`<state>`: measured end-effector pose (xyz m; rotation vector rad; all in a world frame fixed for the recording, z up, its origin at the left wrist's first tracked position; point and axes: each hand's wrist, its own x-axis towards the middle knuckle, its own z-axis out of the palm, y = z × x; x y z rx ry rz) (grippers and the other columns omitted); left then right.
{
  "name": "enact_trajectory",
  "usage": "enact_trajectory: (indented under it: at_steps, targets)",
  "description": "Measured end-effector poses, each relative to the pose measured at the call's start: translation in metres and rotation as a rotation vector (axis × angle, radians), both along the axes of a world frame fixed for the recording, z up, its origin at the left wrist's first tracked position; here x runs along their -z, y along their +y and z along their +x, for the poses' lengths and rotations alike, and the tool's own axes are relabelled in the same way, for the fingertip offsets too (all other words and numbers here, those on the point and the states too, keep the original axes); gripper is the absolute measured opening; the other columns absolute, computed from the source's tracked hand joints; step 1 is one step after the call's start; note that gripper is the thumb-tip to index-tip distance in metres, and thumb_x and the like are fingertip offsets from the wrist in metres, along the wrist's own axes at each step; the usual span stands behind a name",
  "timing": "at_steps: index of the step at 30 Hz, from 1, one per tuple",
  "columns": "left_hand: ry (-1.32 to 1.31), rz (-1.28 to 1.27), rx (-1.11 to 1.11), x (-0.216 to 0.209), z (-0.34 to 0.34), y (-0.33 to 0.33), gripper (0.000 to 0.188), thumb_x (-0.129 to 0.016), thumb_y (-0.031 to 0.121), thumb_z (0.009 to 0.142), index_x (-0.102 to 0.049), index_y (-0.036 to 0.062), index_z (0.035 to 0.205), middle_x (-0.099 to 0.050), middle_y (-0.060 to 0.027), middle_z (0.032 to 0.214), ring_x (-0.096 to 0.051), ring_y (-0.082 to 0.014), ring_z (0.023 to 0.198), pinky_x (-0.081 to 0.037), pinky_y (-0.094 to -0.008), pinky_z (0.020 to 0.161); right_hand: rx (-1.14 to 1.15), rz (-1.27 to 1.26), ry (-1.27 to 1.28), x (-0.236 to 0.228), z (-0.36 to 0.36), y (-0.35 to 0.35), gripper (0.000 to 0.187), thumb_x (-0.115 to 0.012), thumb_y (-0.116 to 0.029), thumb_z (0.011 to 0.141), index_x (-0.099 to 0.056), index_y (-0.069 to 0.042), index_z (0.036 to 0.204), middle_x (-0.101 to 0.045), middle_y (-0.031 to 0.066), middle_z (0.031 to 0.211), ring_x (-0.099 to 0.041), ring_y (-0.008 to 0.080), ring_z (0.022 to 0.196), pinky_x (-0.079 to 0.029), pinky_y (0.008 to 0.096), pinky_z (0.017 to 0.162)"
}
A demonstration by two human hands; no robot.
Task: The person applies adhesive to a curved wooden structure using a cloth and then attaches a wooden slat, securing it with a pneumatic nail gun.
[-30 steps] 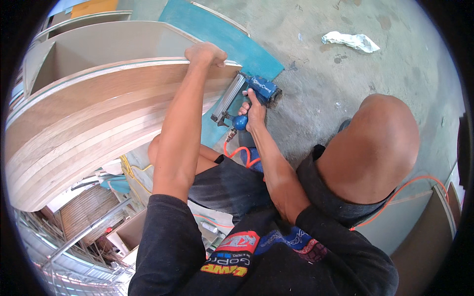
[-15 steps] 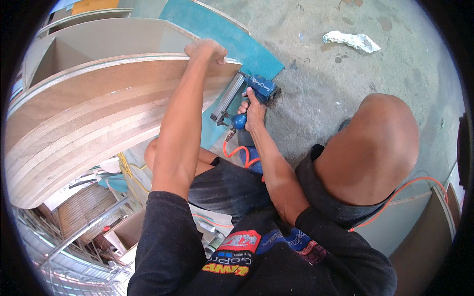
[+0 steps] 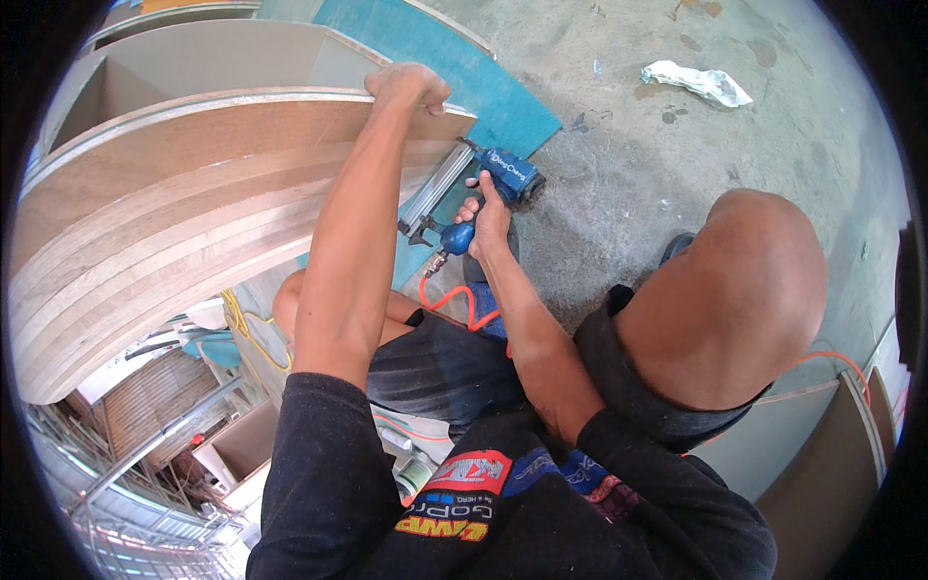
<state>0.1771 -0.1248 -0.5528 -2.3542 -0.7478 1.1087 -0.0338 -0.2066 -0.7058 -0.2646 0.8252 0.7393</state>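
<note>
My right hand is wrapped round the handle of a blue pneumatic nail gun. The gun's nose touches or nearly touches the end of a wooden panel, and its long grey magazine slants down to the left. From the handle's base runs a coiled orange air hose. Over the panel's top edge, near its right end, my left hand is closed on the board, with its fingertips hidden behind the wrist and the edge. Strips of wood run along the panel's near face.
A teal sheet lies on the concrete floor under the panel's end. Crumpled white material rests on the floor at the far right. Grey boards stand at the lower right. A yellow cord lies at the left.
The nail gun and my right hand have shifted slightly left and tilted a little. My left hand keeps its hold on the panel's edge; the whole view has shifted slightly.
</note>
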Motion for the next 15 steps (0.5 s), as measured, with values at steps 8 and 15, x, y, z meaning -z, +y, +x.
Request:
enact_trajectory:
  at_steps: [8, 15]
  targets:
    - [-0.011, -0.01, 0.028, 0.0022, 0.0, -0.0011, 0.065, -0.079, 0.043, 0.072, -0.071, 0.0152, 0.13, -0.068, -0.0096, 0.136, -0.064, -0.0277, 0.126, -0.049, -0.0425, 0.101, 0.044, 0.002, 0.003, 0.0034, -0.0055, 0.0039, 0.036, -0.068, -0.046, 0.098, -0.06, -0.011, 0.096, -0.042, -0.0038, 0.058, -0.043, 0.0108, 0.048, -0.04, 0.0293, 0.049]
    - [-0.049, -0.057, 0.102, -0.0023, -0.0061, 0.0046, 0.058, -0.078, 0.046, 0.072, -0.076, 0.014, 0.12, -0.073, -0.0117, 0.124, -0.069, -0.0289, 0.117, -0.052, -0.0421, 0.096, -0.019, -0.041, -0.057, 0.0107, -0.0023, -0.0012, 0.036, -0.068, -0.046, 0.097, -0.06, -0.011, 0.095, -0.042, -0.0037, 0.058, -0.042, 0.0113, 0.047, -0.039, 0.0306, 0.048]
